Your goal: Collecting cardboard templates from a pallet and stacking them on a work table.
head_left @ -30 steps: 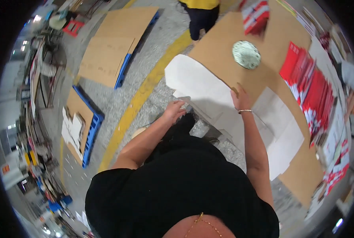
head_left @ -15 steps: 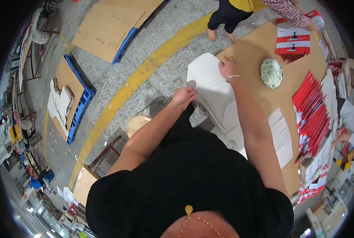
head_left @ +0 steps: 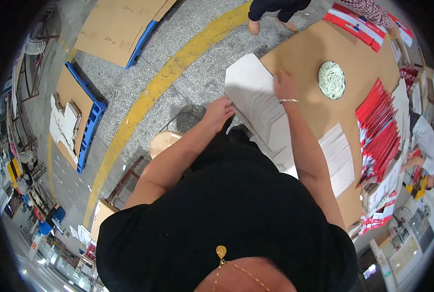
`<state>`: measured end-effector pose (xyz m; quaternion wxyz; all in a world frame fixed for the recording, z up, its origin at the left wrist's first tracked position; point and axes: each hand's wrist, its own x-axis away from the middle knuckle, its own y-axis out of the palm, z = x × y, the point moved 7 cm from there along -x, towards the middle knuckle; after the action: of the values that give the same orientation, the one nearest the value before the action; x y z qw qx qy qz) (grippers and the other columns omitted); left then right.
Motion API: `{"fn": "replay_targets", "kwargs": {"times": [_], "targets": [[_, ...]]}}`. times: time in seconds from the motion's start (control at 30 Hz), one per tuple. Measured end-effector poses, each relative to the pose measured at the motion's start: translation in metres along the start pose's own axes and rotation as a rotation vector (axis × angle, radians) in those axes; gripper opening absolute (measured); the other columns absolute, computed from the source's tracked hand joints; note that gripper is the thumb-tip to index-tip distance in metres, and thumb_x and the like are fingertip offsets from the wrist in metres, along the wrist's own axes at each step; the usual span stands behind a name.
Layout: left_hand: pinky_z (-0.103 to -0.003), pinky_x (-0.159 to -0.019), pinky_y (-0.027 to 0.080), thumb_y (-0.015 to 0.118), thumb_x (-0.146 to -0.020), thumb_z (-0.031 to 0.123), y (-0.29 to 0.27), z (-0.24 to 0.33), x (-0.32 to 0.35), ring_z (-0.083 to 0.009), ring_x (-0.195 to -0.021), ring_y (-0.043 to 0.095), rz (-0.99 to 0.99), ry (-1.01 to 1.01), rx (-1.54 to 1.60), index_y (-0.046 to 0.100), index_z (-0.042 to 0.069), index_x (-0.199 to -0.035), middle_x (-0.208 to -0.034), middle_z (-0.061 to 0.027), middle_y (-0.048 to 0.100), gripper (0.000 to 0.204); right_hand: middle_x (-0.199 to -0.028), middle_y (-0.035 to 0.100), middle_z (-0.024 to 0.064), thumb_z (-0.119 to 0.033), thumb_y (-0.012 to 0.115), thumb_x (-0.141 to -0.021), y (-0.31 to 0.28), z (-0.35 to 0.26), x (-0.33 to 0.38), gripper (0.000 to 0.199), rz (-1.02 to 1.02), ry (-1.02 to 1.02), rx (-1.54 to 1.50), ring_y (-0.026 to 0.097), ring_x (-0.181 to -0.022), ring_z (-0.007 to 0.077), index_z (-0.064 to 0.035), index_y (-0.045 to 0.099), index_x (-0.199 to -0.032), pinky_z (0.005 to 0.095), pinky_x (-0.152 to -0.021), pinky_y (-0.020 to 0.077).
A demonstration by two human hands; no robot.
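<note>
A fanned stack of flat white card sheets (head_left: 256,82) lies in front of me, its left edge at the table's rim. My left hand (head_left: 219,114) is at that left edge, fingers curled closed on the sheets' border; their tips are partly hidden. On the stack's right side is my right hand (head_left: 286,86), with a bracelet at the wrist. Motion smears its fingers, so I cannot tell whether they grip a sheet. A second pile of white sheets (head_left: 337,158) lies right of my right forearm.
The brown table (head_left: 304,53) holds a round heap of pale rubber bands (head_left: 332,80) and fanned red-and-white packages (head_left: 380,129). At the far end, a person's checked sleeve (head_left: 370,9) reaches over red-and-white sheets (head_left: 355,24). Blue pallets (head_left: 94,131) with cardboard stand left; a round stool (head_left: 165,142) is beside me.
My right hand has shifted a little along the white stack's right side and is now blurred. My left hand stays at the left edge. The far red-and-white sheets are turned. The view has shifted slightly.
</note>
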<state>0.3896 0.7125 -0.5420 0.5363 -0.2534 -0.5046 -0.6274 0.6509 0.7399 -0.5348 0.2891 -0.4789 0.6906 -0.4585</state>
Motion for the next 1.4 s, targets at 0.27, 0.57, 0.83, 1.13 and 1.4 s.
{"fn": "replay_targets", "kwargs": {"times": [0.27,0.57,0.83,1.13,1.4], "targets": [[-0.033,-0.082,0.044,0.053,-0.083,0.017,0.006,-0.050,-0.008,-0.0206,-0.095,0.052,-0.034,-0.147,-0.064,0.053,0.002,-0.097,-0.098,-0.0094,0.055,0.021,-0.103,0.059,0.0194,-0.032,0.055,-0.079,-0.018,0.022,0.063,0.040,-0.196,0.125,0.003,0.055,-0.097,0.0334,-0.0059,0.057,-0.110,0.0400,-0.081,0.0446],[-0.043,-0.091,0.039,0.057,-0.072,0.013,0.074,-0.014,0.053,-0.0325,-0.116,0.039,-0.102,1.269,-1.783,0.039,0.003,-0.126,-0.129,-0.0109,0.038,0.058,-0.076,0.065,0.0112,-0.040,0.072,-0.067,-0.036,0.073,0.087,0.044,-0.315,0.363,-0.305,0.060,-0.069,0.0195,-0.0012,0.065,-0.087,0.0318,-0.065,0.0471],[-0.041,-0.098,0.034,0.062,-0.067,0.006,0.067,-0.017,0.039,-0.0365,-0.117,0.036,-0.154,1.235,-1.553,0.036,0.002,-0.128,-0.132,-0.0118,0.037,0.067,-0.067,0.061,0.0057,-0.040,0.074,-0.066,-0.027,0.080,0.089,0.042,-0.219,0.315,-0.651,0.055,-0.062,0.0133,-0.0020,0.066,-0.082,0.0276,-0.059,0.0444],[-0.038,-0.101,0.033,0.058,-0.072,0.007,0.063,-0.011,0.025,-0.0333,-0.119,0.037,-0.181,1.146,-1.643,0.038,0.005,-0.129,-0.131,-0.0107,0.040,0.061,-0.067,0.061,0.0050,-0.046,0.074,-0.063,-0.012,0.081,0.075,0.045,-0.309,0.475,-0.446,0.055,-0.060,0.0151,-0.0054,0.065,-0.078,0.0286,-0.059,0.0443],[-0.035,-0.094,0.040,0.054,-0.075,0.009,0.059,-0.001,0.037,-0.0314,-0.112,0.047,-0.207,1.255,-1.603,0.045,0.005,-0.125,-0.124,-0.0100,0.049,0.051,-0.086,0.063,0.0141,-0.045,0.072,-0.065,-0.019,0.066,0.071,0.050,-0.086,0.298,-0.427,0.060,-0.074,0.0251,-0.0005,0.061,-0.087,0.0337,-0.070,0.0477]]}}
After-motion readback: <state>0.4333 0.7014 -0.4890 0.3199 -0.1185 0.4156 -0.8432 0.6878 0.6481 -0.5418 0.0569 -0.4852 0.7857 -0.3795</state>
